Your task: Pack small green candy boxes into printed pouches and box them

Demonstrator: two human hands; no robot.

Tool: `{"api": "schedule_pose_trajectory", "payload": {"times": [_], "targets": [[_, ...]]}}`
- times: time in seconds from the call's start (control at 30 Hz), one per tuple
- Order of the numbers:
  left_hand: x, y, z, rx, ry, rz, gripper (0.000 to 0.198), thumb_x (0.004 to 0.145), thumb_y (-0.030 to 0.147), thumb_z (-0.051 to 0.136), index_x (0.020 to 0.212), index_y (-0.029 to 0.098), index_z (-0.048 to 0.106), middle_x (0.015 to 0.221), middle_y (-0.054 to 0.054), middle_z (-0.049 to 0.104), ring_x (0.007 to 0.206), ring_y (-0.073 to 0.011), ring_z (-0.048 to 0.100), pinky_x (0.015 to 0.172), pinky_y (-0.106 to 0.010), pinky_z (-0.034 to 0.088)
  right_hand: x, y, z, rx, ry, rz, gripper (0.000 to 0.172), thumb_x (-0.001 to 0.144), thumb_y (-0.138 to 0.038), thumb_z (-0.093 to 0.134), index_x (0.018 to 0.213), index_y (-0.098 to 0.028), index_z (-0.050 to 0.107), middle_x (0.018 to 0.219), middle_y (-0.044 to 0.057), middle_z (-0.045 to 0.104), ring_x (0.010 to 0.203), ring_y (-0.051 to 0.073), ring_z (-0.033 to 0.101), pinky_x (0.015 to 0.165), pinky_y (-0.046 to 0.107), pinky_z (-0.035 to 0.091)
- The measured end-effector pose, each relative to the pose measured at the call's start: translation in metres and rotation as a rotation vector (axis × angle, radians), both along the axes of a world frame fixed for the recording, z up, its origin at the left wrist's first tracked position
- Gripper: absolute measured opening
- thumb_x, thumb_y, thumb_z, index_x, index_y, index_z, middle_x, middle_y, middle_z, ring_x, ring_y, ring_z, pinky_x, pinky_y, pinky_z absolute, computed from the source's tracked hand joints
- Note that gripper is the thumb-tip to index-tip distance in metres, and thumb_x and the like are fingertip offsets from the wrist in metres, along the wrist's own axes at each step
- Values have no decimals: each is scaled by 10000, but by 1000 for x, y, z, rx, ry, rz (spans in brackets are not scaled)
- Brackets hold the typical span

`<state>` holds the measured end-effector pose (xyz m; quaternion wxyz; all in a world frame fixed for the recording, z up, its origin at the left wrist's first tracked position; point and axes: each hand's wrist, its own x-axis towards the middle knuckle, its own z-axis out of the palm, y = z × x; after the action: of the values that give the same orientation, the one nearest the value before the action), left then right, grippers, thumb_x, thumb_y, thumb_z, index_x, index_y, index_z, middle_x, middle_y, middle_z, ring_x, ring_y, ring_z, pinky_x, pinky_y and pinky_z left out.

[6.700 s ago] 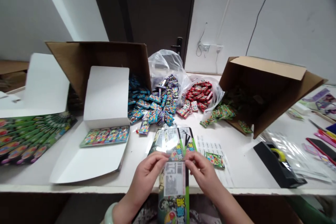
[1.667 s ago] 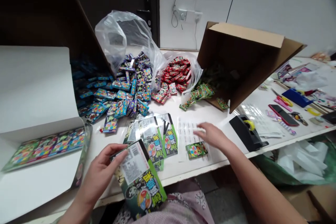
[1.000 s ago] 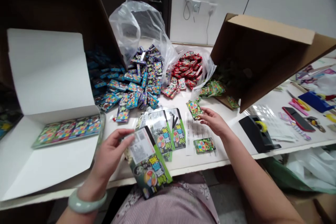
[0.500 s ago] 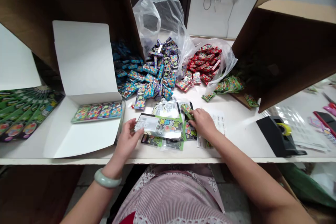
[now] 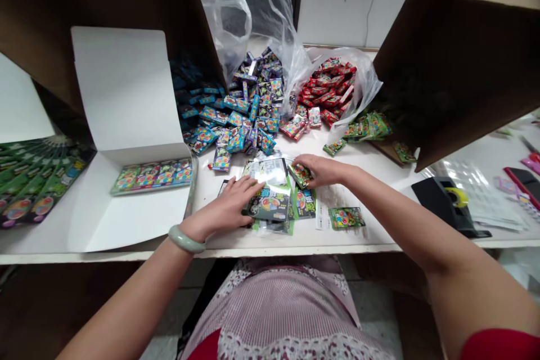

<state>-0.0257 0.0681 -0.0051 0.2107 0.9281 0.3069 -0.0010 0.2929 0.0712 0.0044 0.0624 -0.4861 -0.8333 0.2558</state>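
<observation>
While the right hand pinches a green packet over the printed cards near the front edge of the counter, the left hand, spread flat on them, could skew their overlap by pressing sideways.

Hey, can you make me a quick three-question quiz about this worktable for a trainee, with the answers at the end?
1. Multiple choice: what colour is the tape in the black tape dispenser? A) blue, B) yellow, C) red.
2. True or false: in the picture, the red packets lie to the right of the purple packets.
3. Fill in the blank: the left hand rests on printed packaging, while the right hand holds a small packet that is mainly ____.

Key: 1. B; 2. true; 3. green.
</observation>
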Motion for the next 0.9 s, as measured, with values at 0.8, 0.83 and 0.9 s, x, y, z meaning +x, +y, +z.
{"api": "schedule_pose_trajectory", "payload": {"times": [0.8, 0.83, 0.9], "targets": [[-4, -24, 16, -9, -396, 21, 885, 686, 475, 766, 1418, 221, 339, 1348, -137, 419, 1270, -323, 427, 1089, -506, 379, -31, -79, 68, 242, 0, 12, 753, 665, -420, 808, 1343, -261, 521, 1322, 135, 521, 1210, 354, 488, 1008, 522, 427], [-3, -24, 15, 7, -397, 27, 892, 682, 470, 768, 1421, 219, 336, 1350, -139, 418, 1271, -327, 425, 1088, -510, 377, -32, -78, 66, 245, 30, 13, 798, 650, -456, 813, 1355, -252, 501, 1329, 142, 515, 1222, 353, 485, 1015, 522, 426], [-5, -25, 14, 46, -397, 49, 910, 676, 458, 770, 1433, 225, 322, 1357, -140, 416, 1275, -337, 417, 1086, -523, 375, -34, -79, 61, 271, 117, -16, 896, 642, -523, 798, 1403, -234, 425, 1378, 156, 472, 1266, 346, 462, 1044, 513, 414]]}}
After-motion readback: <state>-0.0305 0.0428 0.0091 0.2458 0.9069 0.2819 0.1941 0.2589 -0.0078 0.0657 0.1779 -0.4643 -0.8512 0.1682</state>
